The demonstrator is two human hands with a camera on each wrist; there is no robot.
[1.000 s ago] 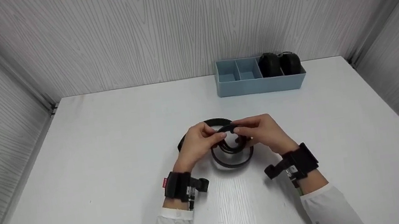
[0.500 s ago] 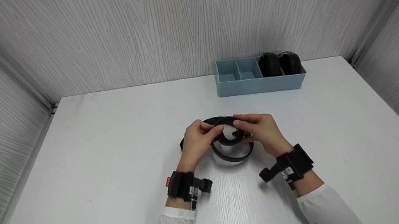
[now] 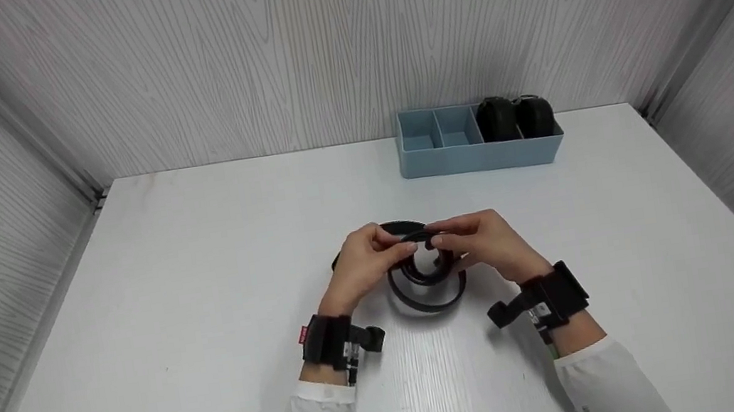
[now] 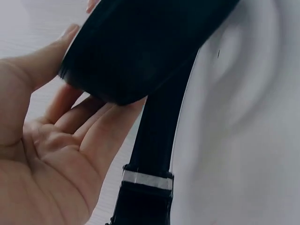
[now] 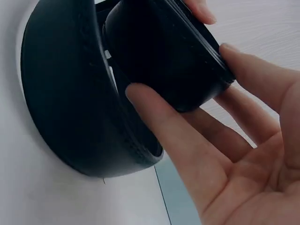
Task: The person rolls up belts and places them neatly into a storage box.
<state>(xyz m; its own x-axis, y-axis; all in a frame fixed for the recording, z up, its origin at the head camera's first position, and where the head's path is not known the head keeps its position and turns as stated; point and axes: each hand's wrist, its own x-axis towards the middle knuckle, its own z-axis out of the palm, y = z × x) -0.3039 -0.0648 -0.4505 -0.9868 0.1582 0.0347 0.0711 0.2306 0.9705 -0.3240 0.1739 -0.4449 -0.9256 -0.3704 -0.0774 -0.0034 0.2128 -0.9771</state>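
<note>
**Coiled black belt held between both hands at mid-table**

Between your two hands, just above the white wood-grain table (image 3: 204, 272), sits the long black leather-like belt (image 3: 426, 277), wound into a spiral. Your left hand (image 3: 364, 264) pinches the coil's upper left side with thumb and curled fingers (image 4: 101, 124); your right hand (image 3: 487, 243) grips the tighter inner roll from the other side, fingers (image 5: 164, 126) wrapped under it and thumb on top. The outer loops hang loose below the hands, and one end with a pale stitched band trails away in the left wrist view.

Judge it light, supple and springy: a strap like this wants to unwind the moment pressure eases, and its smooth face may slide under the fingertips. Hold across the full width of the inner roll, squeezing the layers together rather than tugging one edge, and keep a finger on the free outer turn.

Well apart, at the far right of the table, stands a pale blue plastic divided tray (image 3: 475, 156) with two black rolled bundles (image 3: 514, 118) in its right compartments.
</note>
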